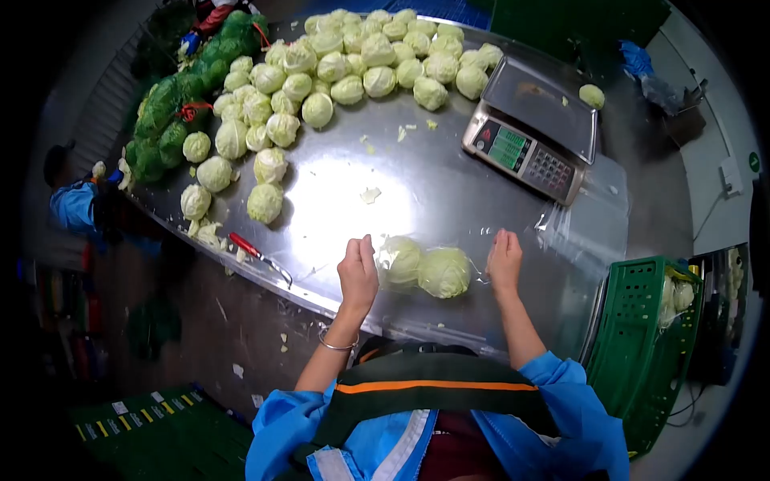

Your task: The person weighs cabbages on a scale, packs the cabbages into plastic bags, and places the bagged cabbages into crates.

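Note:
Two pale green cabbages (443,272) lie side by side in a clear plastic bag (414,250) on the metal table (337,152). At the bag's left end my left hand (358,274) is closed in a pinch, thumb up. My right hand (504,263) is closed on the thin, twisted right end of the bag, a little apart from the cabbages. A red-handled knife with a hooked metal end (255,253) rests at the table edge, left of my left hand. Flat clear bags (589,212) lie beyond my right hand.
A large heap of cabbages (377,50) covers the far side, beside green net sacks (164,112). A digital scale (529,128) stands at right. A green crate (630,345) holds bagged cabbage. Another person in a blue sleeve (74,207) is at left.

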Available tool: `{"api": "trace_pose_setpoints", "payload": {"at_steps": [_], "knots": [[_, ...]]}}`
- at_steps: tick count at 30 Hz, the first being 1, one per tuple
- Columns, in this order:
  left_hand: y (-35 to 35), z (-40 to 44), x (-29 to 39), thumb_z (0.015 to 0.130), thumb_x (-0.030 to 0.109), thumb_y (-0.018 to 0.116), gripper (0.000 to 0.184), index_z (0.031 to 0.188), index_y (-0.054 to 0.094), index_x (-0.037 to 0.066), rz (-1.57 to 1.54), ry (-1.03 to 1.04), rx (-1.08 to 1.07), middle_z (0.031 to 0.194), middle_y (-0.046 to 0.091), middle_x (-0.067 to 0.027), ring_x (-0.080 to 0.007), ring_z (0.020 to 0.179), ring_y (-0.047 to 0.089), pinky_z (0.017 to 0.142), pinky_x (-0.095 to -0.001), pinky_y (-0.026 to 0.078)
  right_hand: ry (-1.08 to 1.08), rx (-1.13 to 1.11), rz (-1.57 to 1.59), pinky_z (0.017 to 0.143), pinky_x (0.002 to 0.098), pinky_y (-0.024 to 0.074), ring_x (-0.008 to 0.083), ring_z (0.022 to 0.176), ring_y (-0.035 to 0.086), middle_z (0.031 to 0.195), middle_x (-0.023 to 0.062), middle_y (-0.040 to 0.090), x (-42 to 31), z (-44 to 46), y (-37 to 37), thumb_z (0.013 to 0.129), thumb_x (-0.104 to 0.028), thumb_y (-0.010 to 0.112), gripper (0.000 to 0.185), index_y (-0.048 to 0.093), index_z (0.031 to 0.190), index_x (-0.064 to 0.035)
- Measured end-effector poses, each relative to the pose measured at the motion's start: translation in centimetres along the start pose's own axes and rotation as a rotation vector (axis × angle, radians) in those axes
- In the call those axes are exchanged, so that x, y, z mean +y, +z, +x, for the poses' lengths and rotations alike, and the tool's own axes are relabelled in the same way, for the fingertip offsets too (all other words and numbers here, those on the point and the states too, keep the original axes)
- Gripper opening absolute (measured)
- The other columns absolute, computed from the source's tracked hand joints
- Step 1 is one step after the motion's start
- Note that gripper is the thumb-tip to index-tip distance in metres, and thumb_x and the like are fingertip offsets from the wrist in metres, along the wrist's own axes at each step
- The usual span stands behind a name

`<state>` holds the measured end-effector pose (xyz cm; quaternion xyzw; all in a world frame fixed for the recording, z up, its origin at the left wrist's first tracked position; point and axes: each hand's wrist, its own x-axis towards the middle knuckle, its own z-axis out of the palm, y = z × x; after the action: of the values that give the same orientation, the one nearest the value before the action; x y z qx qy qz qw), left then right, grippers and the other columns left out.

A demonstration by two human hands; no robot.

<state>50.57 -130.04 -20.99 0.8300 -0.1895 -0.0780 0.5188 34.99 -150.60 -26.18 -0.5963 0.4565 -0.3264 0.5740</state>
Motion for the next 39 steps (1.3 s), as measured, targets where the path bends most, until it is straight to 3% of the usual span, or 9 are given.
{"api": "trace_pose_setpoints", "payload": {"at_steps": [13, 15, 20, 22, 25, 27, 29, 32, 39], "knots": [[-0.1, -7.2, -7.8, 0.092, 0.026, 0.049, 0.037, 0.07, 0.05, -0.003, 0.168, -0.27, -0.197, 0.054, 0.05, -0.0193, -0.029, 0.046, 0.048, 0.048, -0.0392, 0.04, 0.583, -0.727, -0.512, 0.034, 0.0317, 0.0417, 0.017, 0.036, 0.05, 0.052, 0.0087, 0.054, 7.2, -6.9, -3.2, 0.084, -0.01, 0.047, 0.019, 0.058, 0.073, 0.0007], [-0.6, -6.7, -8.6, 0.092, 0.026, 0.049, 0.035, 0.07, 0.05, -0.002, 0.285, -0.18, -0.2, 0.057, 0.052, -0.0216, -0.0354, 0.051, 0.052, 0.05, -0.0414, 0.041, 0.392, -0.812, -0.723, 0.043, 0.03, 0.0467, 0.0178, 0.044, 0.056, 0.057, 0.0106, 0.058, 7.4, -6.5, -3.1, 0.083, -0.007, 0.047, 0.015, 0.06, 0.079, 0.0002], [-1.2, -6.2, -6.9, 0.091, 0.025, 0.049, 0.033, 0.073, 0.05, -0.003, 0.394, -0.18, -0.288, 0.064, 0.055, -0.026, -0.0439, 0.06, 0.055, 0.052, -0.0453, 0.042, -0.09, -0.064, -0.265, 0.077, 0.0368, 0.048, 0.0293, 0.088, 0.061, 0.101, 0.0186, 0.06, -0.3, -7.3, -4.1, 0.084, -0.014, 0.053, 0.028, 0.055, 0.107, 0.0007], [-1.1, -6.1, -6.6, 0.092, 0.024, 0.049, 0.032, 0.075, 0.049, -0.003, 0.402, -0.189, -0.33, 0.063, 0.054, -0.0258, -0.0442, 0.061, 0.054, 0.053, -0.0461, 0.042, -0.709, -0.443, -0.445, 0.095, 0.0419, 0.0369, 0.0323, 0.108, 0.05, 0.126, 0.0174, 0.048, -0.9, -8.9, -2.4, 0.085, -0.017, 0.053, 0.039, 0.049, 0.12, -0.0005], [-1.3, -4.2, -5.5, 0.092, 0.017, 0.046, 0.018, 0.089, 0.053, 0.001, 0.468, -0.309, -0.485, 0.08, 0.06, -0.0239, -0.0415, 0.074, 0.058, 0.064, -0.0444, 0.046, -0.534, -0.697, -0.562, 0.103, 0.0437, 0.0269, 0.0347, 0.118, 0.04, 0.131, 0.0155, 0.043, 2.0, -10.2, 0.3, 0.086, -0.02, 0.053, 0.048, 0.042, 0.128, 0.0006], [-1.8, -2.8, -4.7, 0.084, 0.008, 0.052, 0.032, 0.116, 0.05, 0.01, 0.441, 0.27, -0.39, 0.119, 0.051, -0.0207, -0.0392, 0.103, 0.053, 0.083, -0.0432, 0.045, -0.414, -0.719, -0.529, 0.104, 0.0429, 0.0269, 0.0349, 0.119, 0.039, 0.134, 0.0158, 0.039, 2.0, -9.8, 0.5, 0.086, -0.021, 0.053, 0.054, 0.037, 0.132, 0.0012], [-2.9, 0.4, -2.8, 0.074, 0.001, 0.057, 0.067, 0.135, 0.037, 0.023, 0.794, 0.967, -0.82, 0.142, 0.028, -0.013, -0.0387, 0.125, 0.034, 0.101, -0.0456, 0.035, -0.363, -0.691, -0.519, 0.1, 0.0413, 0.0316, 0.035, 0.115, 0.042, 0.132, 0.0177, 0.039, 2.1, -10.1, 0.5, 0.086, -0.022, 0.053, 0.056, 0.033, 0.133, 0.0016], [-1.0, 3.6, -4.1, 0.063, 0.005, 0.065, 0.083, 0.136, 0.035, 0.026, 0.753, 1.06, -1.098, 0.144, 0.027, -0.0121, -0.0387, 0.13, 0.028, 0.107, -0.0483, 0.027, -0.142, -0.534, -0.302, 0.094, 0.0381, 0.0373, 0.0311, 0.108, 0.048, 0.124, 0.0204, 0.042, 4.7, -9.6, 0.9, 0.088, -0.023, 0.052, 0.053, 0.034, 0.131, 0.0017], [4.1, 10.0, -1.4, 0.084, 0.038, 0.062, 0.062, 0.13, 0.043, 0.002, 0.171, 0.055, -1.502, 0.134, 0.043, -0.0159, -0.0269, 0.115, 0.05, 0.1, -0.034, 0.038, 0.867, -0.345, 0.394, 0.081, 0.0348, 0.0455, 0.0217, 0.1, 0.052, 0.116, 0.0129, 0.052, -2.5, -4.0, -0.5, 0.094, -0.044, 0.039, 0.058, 0.031, 0.134, -0.0025]]}}
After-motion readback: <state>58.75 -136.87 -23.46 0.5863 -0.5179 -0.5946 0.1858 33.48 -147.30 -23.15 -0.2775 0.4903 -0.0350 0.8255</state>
